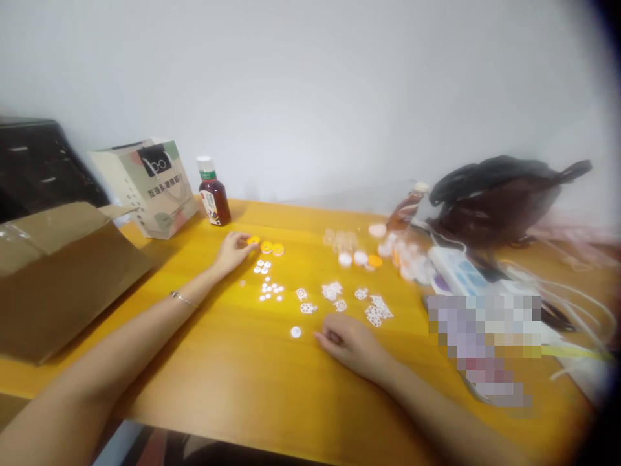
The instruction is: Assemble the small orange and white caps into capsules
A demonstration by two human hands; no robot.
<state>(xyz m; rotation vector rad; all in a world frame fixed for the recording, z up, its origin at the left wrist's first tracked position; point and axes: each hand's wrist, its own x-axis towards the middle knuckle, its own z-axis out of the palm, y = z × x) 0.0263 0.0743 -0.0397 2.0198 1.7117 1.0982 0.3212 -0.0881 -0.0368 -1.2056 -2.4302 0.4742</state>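
Observation:
At the left end of a short row of yellow round pieces, my left hand (235, 251) closes its thumb and fingers on one yellow disc (253, 240). Two more yellow discs (272, 248) lie just right of it. Below them sit small white round pieces (262, 266) and a group of smaller white dots (272, 288). My right hand (350, 341) rests on the table, fingers curled in, with nothing visible in them. Flat white cut-out pieces (332, 290) lie beyond that hand, and a single white disc (295, 332) is left of its fingertips.
A cardboard box (63, 278), a paper bag (167, 194) and a dark red bottle (213, 197) stand on the left. Blurred white and orange caps (407, 255) are heaped at right, near a power strip (458, 272), cables and a dark bag (495, 200).

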